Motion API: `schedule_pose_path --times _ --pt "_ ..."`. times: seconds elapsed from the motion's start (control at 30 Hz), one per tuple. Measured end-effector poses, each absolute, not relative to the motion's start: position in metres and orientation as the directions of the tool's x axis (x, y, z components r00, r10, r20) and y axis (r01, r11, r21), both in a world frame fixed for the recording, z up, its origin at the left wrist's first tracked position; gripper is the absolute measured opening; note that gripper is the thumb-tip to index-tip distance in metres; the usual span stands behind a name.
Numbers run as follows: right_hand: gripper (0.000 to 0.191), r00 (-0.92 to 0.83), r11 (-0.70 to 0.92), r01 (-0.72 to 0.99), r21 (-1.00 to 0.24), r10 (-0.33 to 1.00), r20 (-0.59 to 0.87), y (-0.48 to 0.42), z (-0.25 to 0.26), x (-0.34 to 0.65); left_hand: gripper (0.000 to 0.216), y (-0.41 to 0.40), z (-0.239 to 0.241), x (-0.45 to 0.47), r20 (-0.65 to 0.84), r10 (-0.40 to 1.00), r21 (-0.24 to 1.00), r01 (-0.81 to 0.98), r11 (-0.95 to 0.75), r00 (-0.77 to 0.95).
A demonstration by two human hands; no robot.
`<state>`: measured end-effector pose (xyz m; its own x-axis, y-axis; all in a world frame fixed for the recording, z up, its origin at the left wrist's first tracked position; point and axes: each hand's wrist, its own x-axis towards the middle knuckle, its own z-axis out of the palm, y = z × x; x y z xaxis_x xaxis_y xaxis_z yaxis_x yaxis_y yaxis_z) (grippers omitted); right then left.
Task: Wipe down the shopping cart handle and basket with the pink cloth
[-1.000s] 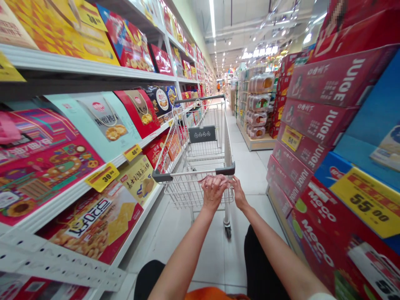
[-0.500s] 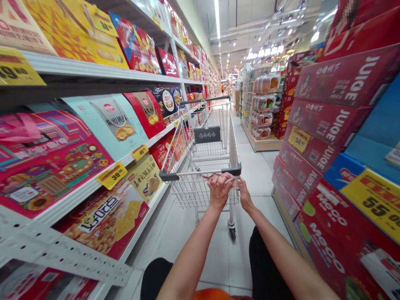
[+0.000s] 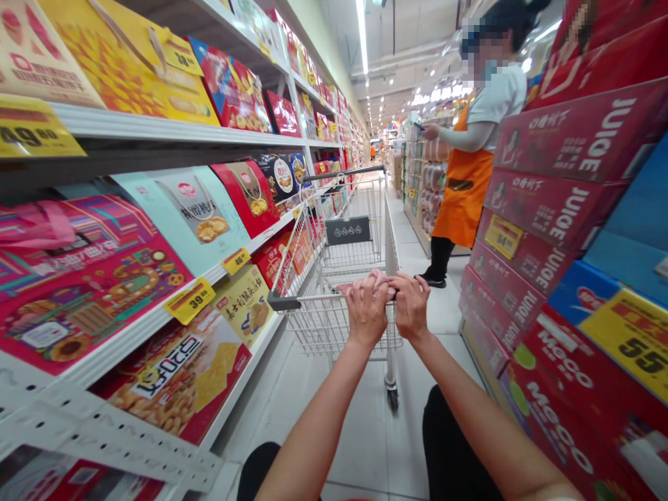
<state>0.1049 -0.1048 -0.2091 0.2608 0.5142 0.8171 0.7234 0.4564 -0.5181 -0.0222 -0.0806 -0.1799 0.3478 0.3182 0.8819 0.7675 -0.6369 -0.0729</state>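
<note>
A wire shopping cart (image 3: pixel 339 278) stands in the aisle in front of me, its basket showing nothing inside. My left hand (image 3: pixel 367 311) is closed over the middle of the cart's handle bar (image 3: pixel 284 301). My right hand (image 3: pixel 412 306) grips the same bar just to the right, its fingers wrapped over the top. The two hands sit close together, almost touching. Something pinkish shows above my left fingers; I cannot make out what it is.
Shelves of boxed biscuits (image 3: pixel 172 209) with yellow price tags line the left. Stacked red juice cartons (image 3: pixel 558 202) crowd the right. A person in an orange apron (image 3: pixel 464 181) stands ahead on the right beside the cart. The tiled aisle floor (image 3: pixel 365 431) runs on past them.
My right hand has moved from beside the handle onto it and closed. The person in the orange apron has come into view at the right. The cart has rolled a little forward.
</note>
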Motion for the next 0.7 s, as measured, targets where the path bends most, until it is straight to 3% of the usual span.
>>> schedule_pose_path --times 0.1,0.27,0.5,0.7 --pt "0.046 0.173 0.472 0.728 -0.497 0.576 0.799 -0.09 -0.201 0.108 0.027 -0.084 -0.173 -0.017 0.835 0.402 -0.064 0.793 -0.606 0.375" --pt "0.053 0.212 0.481 0.713 -0.51 0.546 0.811 -0.08 -0.208 0.112 0.031 -0.082 -0.166 -0.035 0.778 0.47 -0.065 0.799 -0.598 0.416" --pt "0.05 0.117 0.496 0.76 -0.42 0.531 0.839 -0.074 -0.213 0.112 0.027 -0.068 -0.161 -0.1 0.782 0.532 -0.061 0.889 -0.453 0.325" --pt "0.049 0.239 0.446 0.753 -0.483 0.499 0.833 -0.064 -0.221 0.097 0.027 -0.071 -0.159 -0.104 0.776 0.569 -0.012 0.908 -0.419 0.273"
